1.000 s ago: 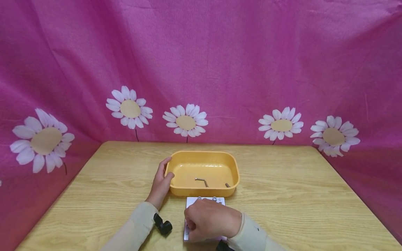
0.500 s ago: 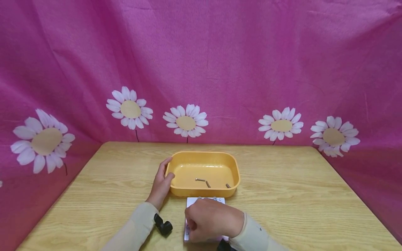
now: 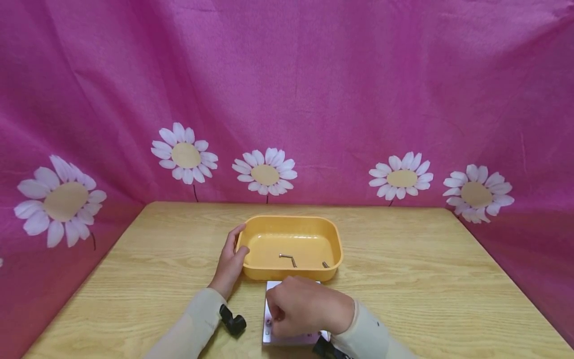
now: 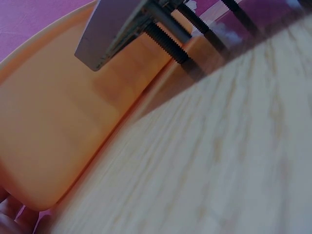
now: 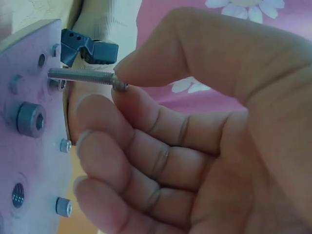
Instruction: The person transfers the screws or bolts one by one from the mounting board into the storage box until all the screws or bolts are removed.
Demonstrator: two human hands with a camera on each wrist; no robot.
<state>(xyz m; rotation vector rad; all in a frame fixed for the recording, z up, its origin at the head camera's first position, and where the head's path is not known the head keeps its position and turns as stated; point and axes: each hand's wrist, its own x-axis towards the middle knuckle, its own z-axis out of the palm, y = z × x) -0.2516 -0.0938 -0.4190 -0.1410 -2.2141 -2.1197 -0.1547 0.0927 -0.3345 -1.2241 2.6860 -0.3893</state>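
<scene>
Right wrist view: one bolt (image 5: 83, 75) is pinched by its head in the right hand (image 5: 195, 141), its tip near one plate (image 5: 41, 163). Head view: one yellow tray (image 3: 289, 274), at least three loose bolts (image 3: 285, 256) inside, is gripped by the left hand (image 3: 230, 264).

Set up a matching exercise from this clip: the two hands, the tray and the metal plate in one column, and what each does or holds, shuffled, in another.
1. left hand
2. right hand
3. tray
4. metal plate

A. has loose bolts lying inside it
B. grips the tray's side
C. has socket-head screws set in it
D. pinches a long bolt

Pairs: 1-B, 2-D, 3-A, 4-C
</scene>
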